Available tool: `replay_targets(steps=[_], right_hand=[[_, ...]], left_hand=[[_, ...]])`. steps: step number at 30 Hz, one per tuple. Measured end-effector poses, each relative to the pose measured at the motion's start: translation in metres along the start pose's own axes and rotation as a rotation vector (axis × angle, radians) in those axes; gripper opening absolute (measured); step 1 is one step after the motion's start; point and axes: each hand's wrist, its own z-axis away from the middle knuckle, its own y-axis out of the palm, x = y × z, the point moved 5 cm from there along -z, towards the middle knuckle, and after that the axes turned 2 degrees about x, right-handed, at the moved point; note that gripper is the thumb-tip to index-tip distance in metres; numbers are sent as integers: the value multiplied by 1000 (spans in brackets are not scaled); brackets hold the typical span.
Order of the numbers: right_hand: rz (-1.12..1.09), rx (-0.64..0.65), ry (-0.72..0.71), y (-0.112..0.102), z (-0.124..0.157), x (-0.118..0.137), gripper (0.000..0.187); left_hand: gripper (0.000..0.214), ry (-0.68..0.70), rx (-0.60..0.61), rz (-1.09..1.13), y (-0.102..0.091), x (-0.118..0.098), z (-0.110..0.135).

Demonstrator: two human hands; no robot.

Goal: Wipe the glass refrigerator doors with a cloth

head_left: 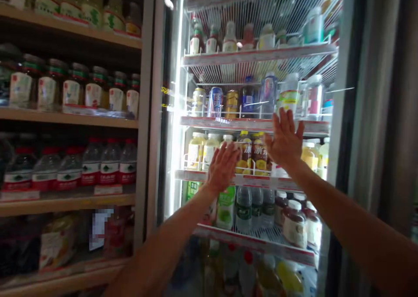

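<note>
Head view: left hand (224,168) and right hand (285,141) are raised flat before a lit drinks cooler (212,60).

The left hand's fingers are stretched out and kept fairly close together; the right hand's are spread wider, seen just under a bottle with a yellow-green label (289,96). Between the hands, yellow-capped bottles (244,152) are shown. Whether the cooler is touched by either hand cannot be told. It is placed right of centre, on the far side of the hands, and is stocked with bottles and cans (231,103). At left, wooden shelves (68,117) are lined with red-capped bottles (109,163) and other containers.
</note>
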Motion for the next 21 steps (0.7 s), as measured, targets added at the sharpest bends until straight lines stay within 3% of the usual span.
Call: replay_targets(steps=[1, 3, 6, 8, 10, 11, 14, 16, 18, 21], right_hand=[[-1, 8, -11, 0, 1, -1, 60], [5, 16, -28, -1, 4, -2, 57], [15, 6, -35, -3, 6, -1, 55], [12, -3, -27, -3, 5, 0, 55], [7, -8, -21, -2, 5, 2, 56], [7, -11, -14, 0, 6, 4, 56], [-5, -11, -13, 3, 17, 13, 56], [-26, 17, -54, 4, 30, 20, 54], [-33, 54, -106, 3, 46, 26, 53], [-23, 106, -140, 0, 69, 26, 54]], left_hand=[[41, 38, 23, 7, -1, -3, 8], [43, 18, 35, 0, -11, 15, 26], [45, -281, -89, -65, -38, 77, 54], [45, -500, -192, -104, -51, 103, 67], [44, -575, -214, -108, -49, 96, 70], [44, -533, -175, -94, -43, 81, 66], [41, -229, 10, -31, -16, 14, 51], [40, -20, 111, 5, -6, -19, 50], [42, 74, 133, 7, -10, -22, 56], [49, -29, 46, -60, -30, 27, 72]])
